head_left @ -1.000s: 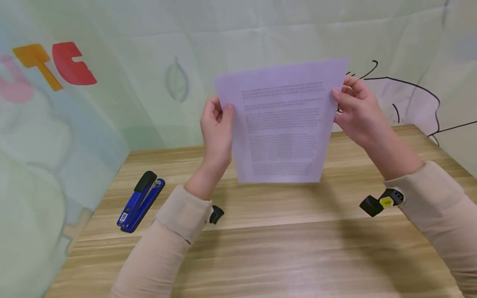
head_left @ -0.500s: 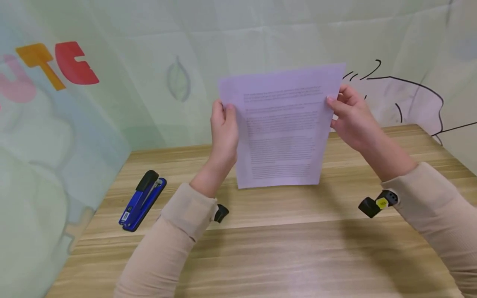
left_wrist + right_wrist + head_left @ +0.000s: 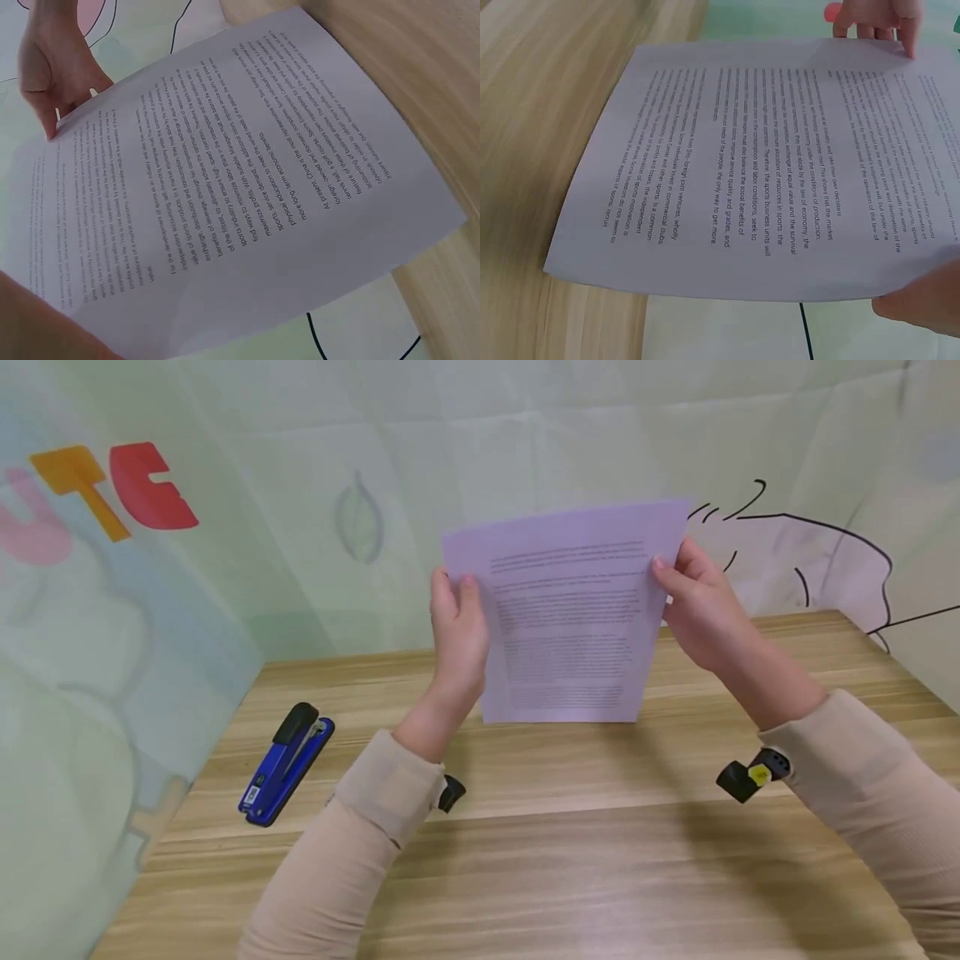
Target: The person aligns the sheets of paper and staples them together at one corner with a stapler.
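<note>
Both hands hold up a printed sheet of paper (image 3: 566, 627), upright over the far part of the table and covered in lines of text. On its left edge, my left hand (image 3: 459, 639) pinches it, thumb in front and fingers behind. The right edge is pinched by my right hand (image 3: 705, 606) near the upper corner. In the left wrist view the paper (image 3: 247, 180) spreads wide, with the right hand (image 3: 56, 64) at its far edge. Whether the lower edge touches the table, or more sheets lie behind, I cannot tell.
A blue and black stapler (image 3: 287, 764) lies on the left of the wooden table (image 3: 525, 877). Behind the table hangs a pale green printed cloth (image 3: 300, 510) with letters and drawings. Each wrist wears a small black camera (image 3: 738, 781).
The left hand has shifted right and the right hand slightly left and down, so the hands are closer together. The paper's top edge has lowered a little. The stapler stays put.
</note>
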### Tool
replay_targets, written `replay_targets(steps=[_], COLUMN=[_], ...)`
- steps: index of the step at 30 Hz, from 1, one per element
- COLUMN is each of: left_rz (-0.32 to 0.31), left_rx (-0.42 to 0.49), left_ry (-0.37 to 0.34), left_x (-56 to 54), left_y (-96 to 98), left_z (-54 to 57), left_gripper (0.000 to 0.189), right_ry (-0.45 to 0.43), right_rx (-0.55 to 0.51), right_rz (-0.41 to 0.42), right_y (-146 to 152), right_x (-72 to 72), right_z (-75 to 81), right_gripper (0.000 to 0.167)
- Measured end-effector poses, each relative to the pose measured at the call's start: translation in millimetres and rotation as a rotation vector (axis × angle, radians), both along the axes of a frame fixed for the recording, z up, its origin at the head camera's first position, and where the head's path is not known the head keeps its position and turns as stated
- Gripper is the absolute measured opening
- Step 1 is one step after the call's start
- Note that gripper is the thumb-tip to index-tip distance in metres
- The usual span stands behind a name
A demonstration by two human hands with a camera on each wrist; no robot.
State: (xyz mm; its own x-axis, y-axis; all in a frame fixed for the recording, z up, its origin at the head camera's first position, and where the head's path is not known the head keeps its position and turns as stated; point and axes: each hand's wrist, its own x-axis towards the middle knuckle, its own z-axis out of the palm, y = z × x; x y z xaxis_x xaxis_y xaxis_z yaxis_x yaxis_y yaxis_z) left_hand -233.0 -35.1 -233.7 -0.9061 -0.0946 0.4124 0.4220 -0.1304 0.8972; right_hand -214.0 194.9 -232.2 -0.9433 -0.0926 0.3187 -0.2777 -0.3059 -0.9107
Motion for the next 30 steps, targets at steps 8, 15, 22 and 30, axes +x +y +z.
replay_targets(steps=[8,15,22,30], left_rz=[0.029,0.038,0.033,0.009], left_rx=[0.074,0.101,0.105,0.065], left_ry=[0.102,0.011,0.104,0.028], left_x=[0.2,2.4,3.0,2.7], left_y=[3.3,3.9,5.7,2.9], left_z=[6.7,3.4,9.9,-3.0], left_gripper=[0.013,0.012,0.014,0.018], right_ry=[0.047,0.032,0.083,0.049], right_rx=[-0.063,-0.012,-0.058,-0.010], right_rz=[-0.023,-0.012,-0.044,-0.032], right_y=[-2.7,-2.6,-3.6,-3.1], right_x=[-0.3,-0.8,-0.9,-0.5], right_z=[3.9,-4.9,2.6,-9.6], right_gripper=[0.022,0.022,0.023,0.025])
